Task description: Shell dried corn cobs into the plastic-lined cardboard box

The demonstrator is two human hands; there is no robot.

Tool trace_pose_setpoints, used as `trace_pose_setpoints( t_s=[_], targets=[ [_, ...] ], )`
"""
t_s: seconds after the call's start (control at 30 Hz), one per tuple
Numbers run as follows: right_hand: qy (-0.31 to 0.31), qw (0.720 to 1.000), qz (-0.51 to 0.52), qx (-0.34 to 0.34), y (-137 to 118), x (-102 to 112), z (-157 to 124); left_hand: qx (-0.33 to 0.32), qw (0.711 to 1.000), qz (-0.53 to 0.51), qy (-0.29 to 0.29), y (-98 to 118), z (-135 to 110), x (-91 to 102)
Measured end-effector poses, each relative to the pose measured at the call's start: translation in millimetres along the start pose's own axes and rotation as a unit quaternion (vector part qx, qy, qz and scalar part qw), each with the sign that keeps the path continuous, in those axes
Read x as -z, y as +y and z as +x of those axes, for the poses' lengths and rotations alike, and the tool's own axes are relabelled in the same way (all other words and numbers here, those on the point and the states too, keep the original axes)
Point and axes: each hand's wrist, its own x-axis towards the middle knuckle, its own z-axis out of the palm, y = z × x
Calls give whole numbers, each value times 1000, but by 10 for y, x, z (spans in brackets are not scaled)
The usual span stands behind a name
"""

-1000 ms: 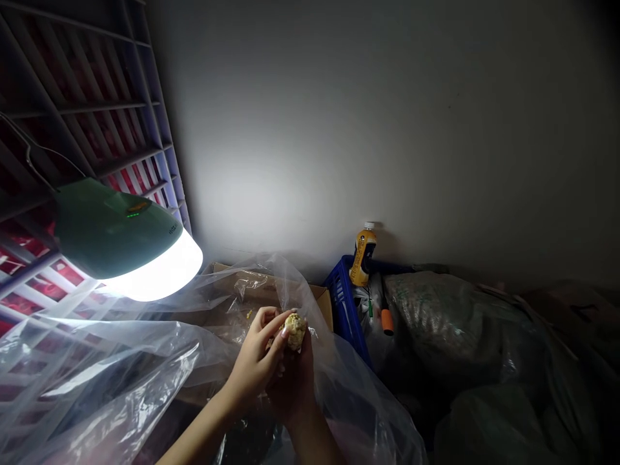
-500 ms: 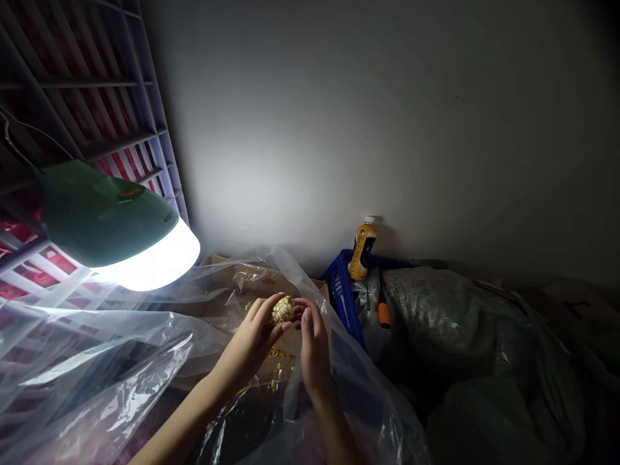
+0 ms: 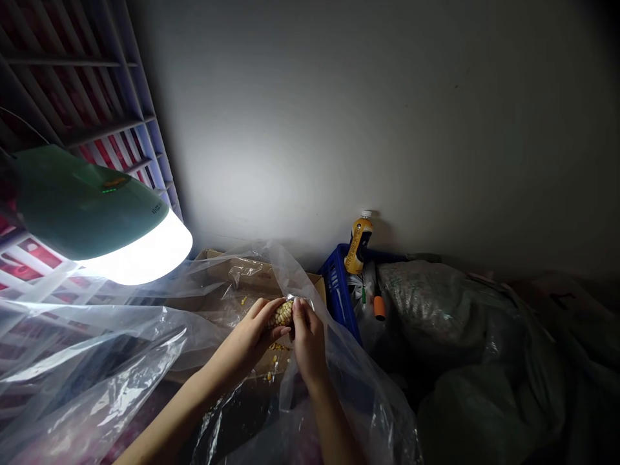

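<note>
An ear of corn (image 3: 281,315) with pale yellow kernels is held between both hands over a cardboard box. My left hand (image 3: 259,326) wraps round it from the left, thumb below and fingers on top. My right hand (image 3: 307,332) is closed on its right end, with the thumb pressed against the kernels. Part of the ear is hidden by the fingers. Loose corn kernels (image 3: 270,376) lie below the hands on the clear plastic sheet (image 3: 334,381) that lines the cardboard box (image 3: 208,258).
A lit green lamp (image 3: 97,206) hangs at the left before a purple slatted crate (image 3: 140,129). Right of the box is a blue basket (image 3: 334,278) with a yellow bottle (image 3: 359,242) and an orange-handled tool (image 3: 379,307). Bulging sacks (image 3: 436,310) fill the right side.
My right hand has moved in from beside the ear and now grips its right end, the thumb pressed on it. The left hand keeps its hold. The view has shifted slightly.
</note>
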Motion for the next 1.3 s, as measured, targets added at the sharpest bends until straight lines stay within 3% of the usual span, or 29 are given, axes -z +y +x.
trace_pose_setpoints(
  t_s=[0.17,0.4,0.6,0.77,0.93,1.1,1.3],
  targets=[
    [8,1000,6,-22,26,-8,1,13,1000,-13,0,11,-6,11],
    [16,987,114,-116,76,-13,31,19,1000,-23,-3,17,-13,-4],
    [0,1000,-4,-19,-45,13,13,10,999,16,45,-57,-3,-46],
    [-21,997,-78,8,-22,14,7,-10,998,41,41,-60,-14,-48],
    [-34,996,-83,-4,25,14,11,-4,998,47,40,-43,-26,-33],
    [7,994,-109,-4,49,1,19,10,999,41,32,-48,-29,-28],
    [-18,996,28,-82,-15,16,-4,5,997,58,43,-101,-6,-36]
  ],
)
